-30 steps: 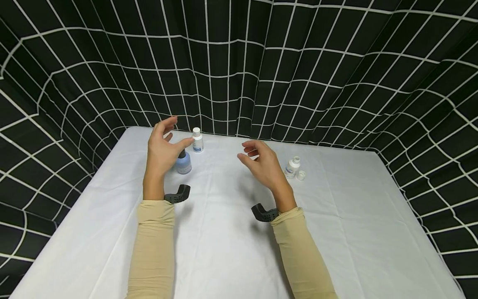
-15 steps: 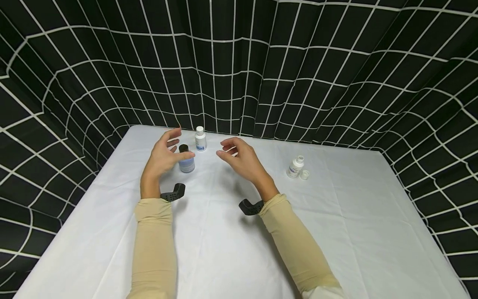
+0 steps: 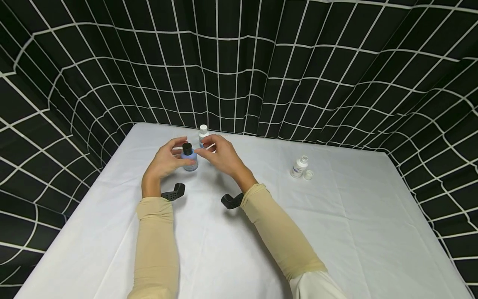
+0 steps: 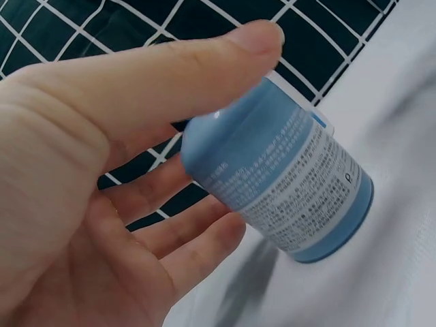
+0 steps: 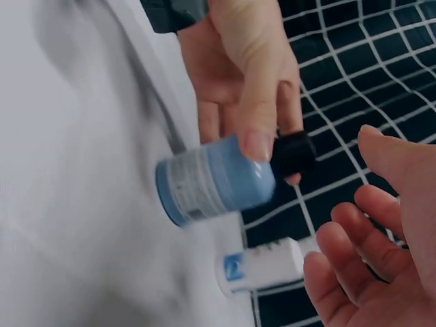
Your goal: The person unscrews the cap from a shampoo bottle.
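A blue bottle [image 3: 191, 167] with a black cap [image 3: 187, 148] stands upright at the left of the white table. My left hand [image 3: 166, 160] holds it round the upper body, thumb across the front and fingers behind. Small print on a pale label [image 4: 306, 194] shows in the left wrist view. My right hand [image 3: 221, 157] is just right of the black cap, its fingers bent loosely and apart from the thumb, with nothing between them. Right behind the blue bottle is a small white bottle [image 3: 203, 130] with its white cap on, partly hidden by my right hand.
Farther right on the table stands an uncapped white bottle [image 3: 299, 167], with a loose white cap [image 3: 308, 175] beside it. A black curtain [image 3: 239, 74] with a white grid surrounds the table's back and sides.
My right hand has moved left, from mid-table to beside the black cap. My left hand has closed from a wide spread onto the blue bottle.
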The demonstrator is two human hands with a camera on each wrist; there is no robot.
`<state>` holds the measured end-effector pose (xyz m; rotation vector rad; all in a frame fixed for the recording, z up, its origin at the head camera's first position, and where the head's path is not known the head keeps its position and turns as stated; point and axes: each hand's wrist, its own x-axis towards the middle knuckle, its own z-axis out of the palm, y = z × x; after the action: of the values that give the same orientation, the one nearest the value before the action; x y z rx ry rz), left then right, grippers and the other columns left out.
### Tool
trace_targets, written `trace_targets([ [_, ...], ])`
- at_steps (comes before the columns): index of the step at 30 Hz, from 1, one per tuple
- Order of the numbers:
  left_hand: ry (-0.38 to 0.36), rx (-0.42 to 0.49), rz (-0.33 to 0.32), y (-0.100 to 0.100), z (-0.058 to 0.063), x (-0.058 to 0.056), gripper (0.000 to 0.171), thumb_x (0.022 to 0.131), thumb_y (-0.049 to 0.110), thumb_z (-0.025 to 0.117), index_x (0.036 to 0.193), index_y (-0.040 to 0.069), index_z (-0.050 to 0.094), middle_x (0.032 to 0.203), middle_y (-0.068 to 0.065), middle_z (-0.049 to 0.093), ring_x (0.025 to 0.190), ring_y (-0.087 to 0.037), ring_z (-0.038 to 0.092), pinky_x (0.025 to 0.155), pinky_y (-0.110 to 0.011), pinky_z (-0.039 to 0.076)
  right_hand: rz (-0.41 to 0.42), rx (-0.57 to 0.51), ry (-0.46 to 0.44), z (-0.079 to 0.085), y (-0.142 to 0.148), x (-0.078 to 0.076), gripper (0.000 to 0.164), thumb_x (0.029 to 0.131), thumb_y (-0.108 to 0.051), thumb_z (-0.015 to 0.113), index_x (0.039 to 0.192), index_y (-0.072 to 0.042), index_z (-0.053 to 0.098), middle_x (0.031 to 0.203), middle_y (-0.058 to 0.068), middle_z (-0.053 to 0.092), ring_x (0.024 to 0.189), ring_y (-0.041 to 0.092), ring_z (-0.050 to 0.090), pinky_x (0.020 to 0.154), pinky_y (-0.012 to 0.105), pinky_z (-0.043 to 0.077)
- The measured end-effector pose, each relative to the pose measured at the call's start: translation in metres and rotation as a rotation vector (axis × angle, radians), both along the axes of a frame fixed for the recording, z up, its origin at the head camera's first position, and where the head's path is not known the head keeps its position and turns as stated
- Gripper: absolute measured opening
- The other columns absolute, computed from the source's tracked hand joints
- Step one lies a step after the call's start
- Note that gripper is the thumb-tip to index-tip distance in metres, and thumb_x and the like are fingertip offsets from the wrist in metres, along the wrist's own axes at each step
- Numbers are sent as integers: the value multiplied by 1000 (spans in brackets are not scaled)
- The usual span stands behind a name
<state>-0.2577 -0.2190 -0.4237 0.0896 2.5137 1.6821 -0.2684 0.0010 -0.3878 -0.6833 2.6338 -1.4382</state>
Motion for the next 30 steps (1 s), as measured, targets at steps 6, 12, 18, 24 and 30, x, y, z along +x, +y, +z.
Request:
trace_targets([
  [6,-5,-17,8,-2,-6,-2,89,77,24,90,154,21,44,157,-5,49,141,-32,52,116,-50,44,13,52,35,-7,-18,-4,46,97,-33,71,133,-8,61,126,8,62,104,21,67,86,24,55],
  [12,-14,10,-5,-4,-8,-4,80,79,21,89,148,15,50,151,-6,55,138,-28,57,116,-43,43,2,82,39,-14,-28,-8,54,97,-37,70,142,-10,57,129,8,61,101,18,67,84,23,55],
  [18,-23,20,3,-2,-11,-5,69,79,17,88,140,9,57,135,-14,68,125,-27,65,107,-33,46,1,123,41,-19,-34,-9,53,99,-37,67,143,-10,57,133,8,61,104,20,66,89,29,56],
  [24,-17,-27,13,-3,-16,-4,67,77,25,90,135,11,59,123,-16,73,112,-23,68,104,-33,45,2,140,50,-23,-40,-9,46,102,-36,63,139,-8,60,134,7,61,101,19,63,88,29,55],
  [30,10,-78,32,-5,-20,-4,63,77,26,90,131,10,62,114,-17,74,102,-22,66,95,-29,46,7,147,77,-23,-45,-9,41,103,-33,62,135,-7,62,131,6,64,100,19,62,89,29,54],
])
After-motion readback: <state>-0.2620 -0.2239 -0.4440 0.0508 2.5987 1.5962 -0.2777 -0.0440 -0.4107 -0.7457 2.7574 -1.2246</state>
